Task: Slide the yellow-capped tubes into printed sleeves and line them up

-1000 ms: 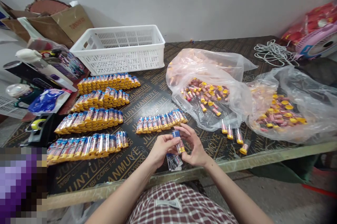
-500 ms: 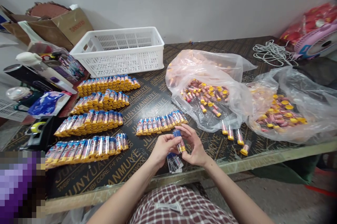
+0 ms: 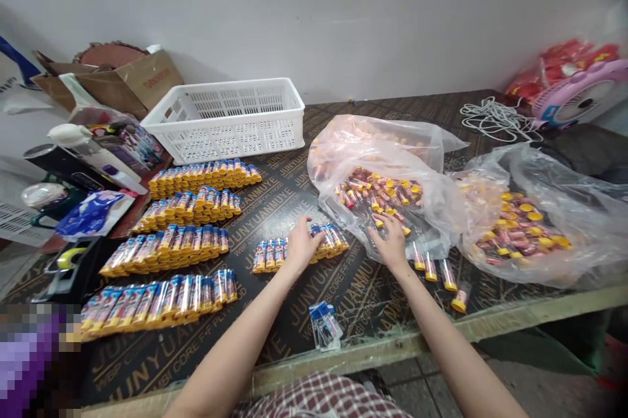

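Observation:
My left hand (image 3: pixel 302 245) rests over a short row of small tubes (image 3: pixel 269 254) with blue labels and yellow caps. Its thumb and fingers are apart, and part of the row is hidden beneath it. At the mouth of a clear plastic bag (image 3: pixel 441 209), my right hand (image 3: pixel 391 241) reaches with spread fingers to loose yellow-capped tubes (image 3: pixel 385 193); whether it touches one I cannot tell. A little pile of blue-topped label slips (image 3: pixel 324 326) lies near the table's front edge. Several unlabelled tubes (image 3: pixel 430 267) stand or lean right of my right hand.
Stacked rows of labelled tubes (image 3: pixel 171 294) fill the left of the table. Behind them stands a white plastic basket (image 3: pixel 235 133). A second bag of tubes (image 3: pixel 530 261), a coiled white cord (image 3: pixel 495 118) and a pink fan (image 3: pixel 579 94) are on the right. A tape dispenser (image 3: pixel 69 267) sits far left.
Both hands were together on one blue-labelled tube near the front. They have parted: the left moved forward to the short row, the right moved forward and right to the bag.

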A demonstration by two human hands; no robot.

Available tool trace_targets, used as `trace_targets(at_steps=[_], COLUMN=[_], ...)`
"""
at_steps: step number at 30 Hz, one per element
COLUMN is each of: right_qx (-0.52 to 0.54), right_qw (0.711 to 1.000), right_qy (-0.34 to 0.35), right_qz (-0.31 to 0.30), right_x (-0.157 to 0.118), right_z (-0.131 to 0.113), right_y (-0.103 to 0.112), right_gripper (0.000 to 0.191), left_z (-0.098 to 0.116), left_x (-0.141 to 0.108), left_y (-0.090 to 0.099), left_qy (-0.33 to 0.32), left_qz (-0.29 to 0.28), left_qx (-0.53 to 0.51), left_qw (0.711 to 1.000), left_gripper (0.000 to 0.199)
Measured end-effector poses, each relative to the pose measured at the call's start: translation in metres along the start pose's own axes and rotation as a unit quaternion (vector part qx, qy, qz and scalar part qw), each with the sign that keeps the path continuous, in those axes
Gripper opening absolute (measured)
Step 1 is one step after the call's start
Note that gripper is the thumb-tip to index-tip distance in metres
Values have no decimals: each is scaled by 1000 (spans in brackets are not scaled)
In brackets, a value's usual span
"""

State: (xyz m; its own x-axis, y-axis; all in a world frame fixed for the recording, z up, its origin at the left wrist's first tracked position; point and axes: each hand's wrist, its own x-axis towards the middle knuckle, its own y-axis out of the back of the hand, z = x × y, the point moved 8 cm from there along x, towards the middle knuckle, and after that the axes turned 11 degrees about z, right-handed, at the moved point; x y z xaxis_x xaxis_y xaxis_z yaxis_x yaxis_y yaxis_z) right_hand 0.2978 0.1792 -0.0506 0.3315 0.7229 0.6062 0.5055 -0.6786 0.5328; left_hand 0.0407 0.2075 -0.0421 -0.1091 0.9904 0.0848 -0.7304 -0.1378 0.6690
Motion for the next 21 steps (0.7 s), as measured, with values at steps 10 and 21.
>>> trace_targets(at_steps=[10, 21], right_qx=[-201, -242], right_qw=[979, 963], right_qy=[-37, 9], right_qz=[-23, -119], right_x=[31, 13], right_z=[44, 40], right_y=[-22, -23], right_gripper=[53, 36], left_z=[-14, -51], left_x=[-87, -135], left_y=[19, -2], left_qy=[-41, -23], left_qz=[-112, -149], left_qx=[13, 21], left_qw=[993, 988], left_gripper=[31, 12])
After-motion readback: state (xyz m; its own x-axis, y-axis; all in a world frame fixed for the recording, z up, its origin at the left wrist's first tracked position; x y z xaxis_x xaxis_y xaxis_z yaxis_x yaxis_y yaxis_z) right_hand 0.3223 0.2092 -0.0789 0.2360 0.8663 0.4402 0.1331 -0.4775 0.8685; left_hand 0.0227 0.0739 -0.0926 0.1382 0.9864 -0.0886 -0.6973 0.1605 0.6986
